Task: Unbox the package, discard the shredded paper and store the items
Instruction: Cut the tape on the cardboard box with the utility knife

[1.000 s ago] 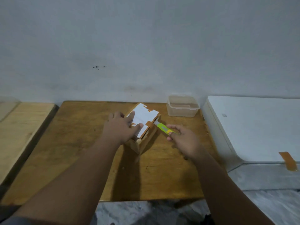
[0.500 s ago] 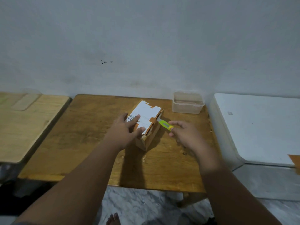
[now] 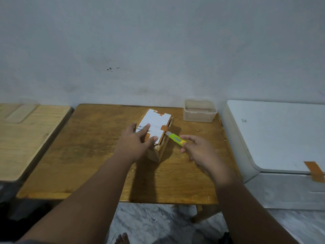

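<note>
Between the two hands stands a small cardboard box (image 3: 158,134), upright on the wooden table (image 3: 88,147), its white labelled top still held by strips of brown tape. The left hand (image 3: 135,143) lies flat on that top with fingers spread, pressing down rather than gripping, the thumb near the box's right edge. The right hand (image 3: 197,150), just to the box's right, pinches a green and yellow utility knife (image 3: 175,138) between thumb and fingers; the blade end touches the box's right upper edge beside a tape strip. Beyond the right hand, near the wall, sits a clear plastic container (image 3: 199,113), well apart from the box. Further right of that hand stands a white foam cooler (image 3: 281,138).
</note>
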